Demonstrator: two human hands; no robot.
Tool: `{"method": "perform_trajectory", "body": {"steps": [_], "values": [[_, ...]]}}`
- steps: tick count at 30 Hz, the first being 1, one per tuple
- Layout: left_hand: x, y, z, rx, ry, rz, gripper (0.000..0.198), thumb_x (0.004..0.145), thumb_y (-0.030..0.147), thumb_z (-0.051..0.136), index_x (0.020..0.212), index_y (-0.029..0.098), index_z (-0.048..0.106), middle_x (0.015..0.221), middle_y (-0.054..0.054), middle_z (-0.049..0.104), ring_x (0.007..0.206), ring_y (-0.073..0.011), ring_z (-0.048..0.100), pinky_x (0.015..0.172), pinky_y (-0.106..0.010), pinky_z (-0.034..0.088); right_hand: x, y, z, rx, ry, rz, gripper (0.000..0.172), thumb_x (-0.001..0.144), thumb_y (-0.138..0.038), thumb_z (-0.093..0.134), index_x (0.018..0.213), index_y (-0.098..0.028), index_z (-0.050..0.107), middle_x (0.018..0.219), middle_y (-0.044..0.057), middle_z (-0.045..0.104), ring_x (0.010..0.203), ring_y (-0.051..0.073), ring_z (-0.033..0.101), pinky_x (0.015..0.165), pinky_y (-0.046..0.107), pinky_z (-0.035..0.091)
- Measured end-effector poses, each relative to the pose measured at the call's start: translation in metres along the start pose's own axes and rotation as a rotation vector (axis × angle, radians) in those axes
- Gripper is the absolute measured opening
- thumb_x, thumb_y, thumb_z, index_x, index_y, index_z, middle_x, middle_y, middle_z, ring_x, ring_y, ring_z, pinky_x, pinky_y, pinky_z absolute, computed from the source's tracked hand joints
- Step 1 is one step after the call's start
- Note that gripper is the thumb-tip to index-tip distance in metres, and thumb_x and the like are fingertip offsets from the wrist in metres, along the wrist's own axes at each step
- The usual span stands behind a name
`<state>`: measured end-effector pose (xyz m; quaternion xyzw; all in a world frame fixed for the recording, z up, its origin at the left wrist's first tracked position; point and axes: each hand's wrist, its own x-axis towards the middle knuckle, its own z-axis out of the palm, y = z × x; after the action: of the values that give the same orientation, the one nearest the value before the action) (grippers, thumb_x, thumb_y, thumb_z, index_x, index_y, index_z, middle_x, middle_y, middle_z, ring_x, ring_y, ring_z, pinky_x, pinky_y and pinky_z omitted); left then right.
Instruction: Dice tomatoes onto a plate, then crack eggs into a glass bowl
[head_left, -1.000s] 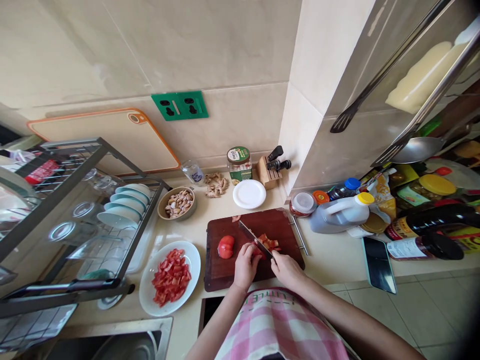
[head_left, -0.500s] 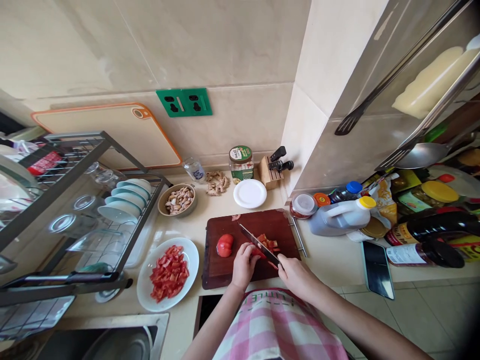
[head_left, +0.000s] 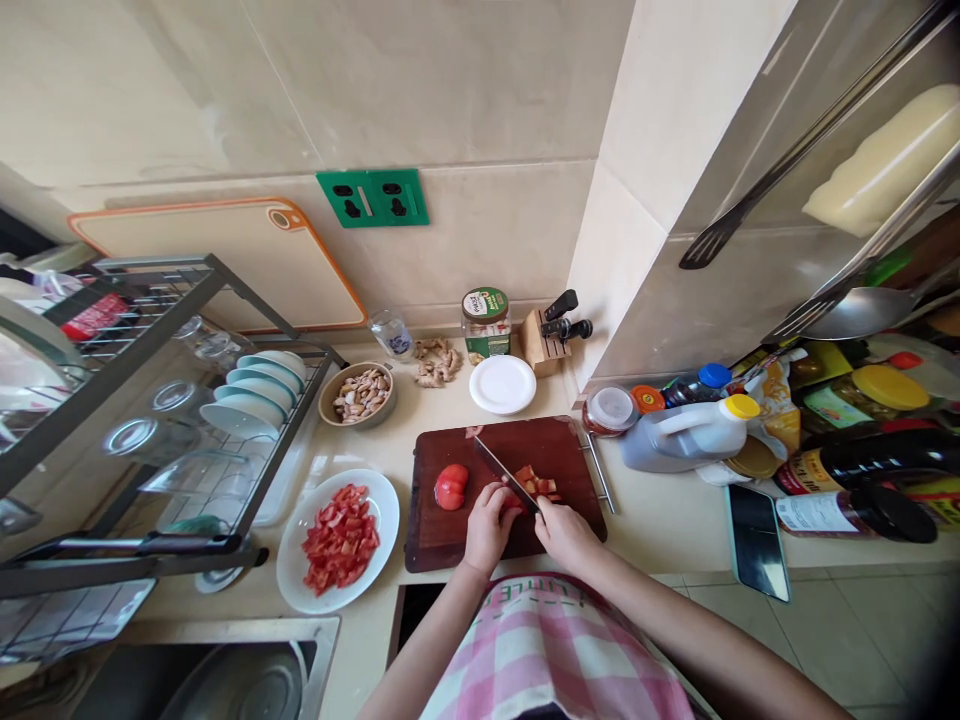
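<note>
My right hand [head_left: 568, 537] is wrapped round the handle of a kitchen knife [head_left: 495, 463], whose blade points away and to the left over the dark red-brown cutting board [head_left: 435, 548]. Beside the blade, my left hand [head_left: 486, 528] is closed on a tomato piece [head_left: 511, 516], mostly hidden by the fingers and the knife. A larger cut tomato [head_left: 451, 487] rests on the board to the left. Chopped tomato [head_left: 537, 483] lies right of the blade, and a small scrap [head_left: 474, 432] sits by the board's far edge.
Left of the board stands a white plate [head_left: 291, 565] of diced tomato, with a bowl [head_left: 357, 421] of garlic cloves behind it and a dish rack [head_left: 292, 480] further left. A small white plate [head_left: 502, 385] and a knife block [head_left: 541, 348] are behind the board. Jars, a jug [head_left: 679, 440] and a phone [head_left: 757, 540] lie right.
My right hand and the knife have shifted a little to the left, nearer my left hand. The left hand stays on the tomato piece. The whole view has shifted slightly.
</note>
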<state>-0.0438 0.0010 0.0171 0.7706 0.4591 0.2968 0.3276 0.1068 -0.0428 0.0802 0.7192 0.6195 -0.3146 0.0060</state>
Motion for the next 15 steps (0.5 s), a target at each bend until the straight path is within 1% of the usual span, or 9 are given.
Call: {"method": "perform_trajectory", "body": {"steps": [4, 7, 10, 15], "values": [[-0.001, 0.000, 0.001, -0.018, -0.008, -0.009, 0.016, 0.080, 0.015, 0.058, 0.094, 0.023, 0.060, 0.102, -0.004, 0.059, 0.095, -0.0179, 0.059, 0.084, -0.033, 0.052, -0.005, 0.003, -0.008, -0.001, 0.016, -0.031, 0.023, 0.091, -0.022, 0.034, 0.099, -0.019, 0.055, 0.087, 0.009, 0.071, 0.078, 0.020, 0.067, 0.058, 0.026, 0.031], [-0.001, -0.001, 0.001, -0.046, -0.017, -0.019, 0.014, 0.081, 0.017, 0.057, 0.093, 0.023, 0.059, 0.102, -0.004, 0.058, 0.094, -0.0177, 0.059, 0.082, -0.032, 0.053, -0.015, 0.006, -0.020, 0.001, 0.030, -0.046, 0.022, 0.091, -0.023, 0.035, 0.098, -0.019, 0.055, 0.083, 0.009, 0.071, 0.074, 0.019, 0.067, 0.057, 0.026, 0.029], [-0.002, -0.003, 0.002, -0.070, -0.012, -0.028, 0.014, 0.081, 0.017, 0.056, 0.094, 0.024, 0.059, 0.102, -0.004, 0.057, 0.093, -0.0175, 0.059, 0.079, -0.031, 0.054, -0.026, 0.009, -0.030, 0.036, 0.012, -0.068, 0.021, 0.090, -0.021, 0.035, 0.097, -0.020, 0.055, 0.080, 0.007, 0.071, 0.070, 0.017, 0.066, 0.055, 0.025, 0.028], [-0.002, -0.004, 0.001, -0.072, -0.026, -0.034, 0.017, 0.081, 0.017, 0.056, 0.095, 0.024, 0.059, 0.103, -0.004, 0.057, 0.092, -0.0172, 0.060, 0.078, -0.030, 0.054, -0.031, 0.009, -0.032, 0.070, -0.019, -0.051, 0.021, 0.088, -0.019, 0.036, 0.093, -0.019, 0.056, 0.078, 0.006, 0.070, 0.068, 0.016, 0.064, 0.054, 0.024, 0.027]]}}
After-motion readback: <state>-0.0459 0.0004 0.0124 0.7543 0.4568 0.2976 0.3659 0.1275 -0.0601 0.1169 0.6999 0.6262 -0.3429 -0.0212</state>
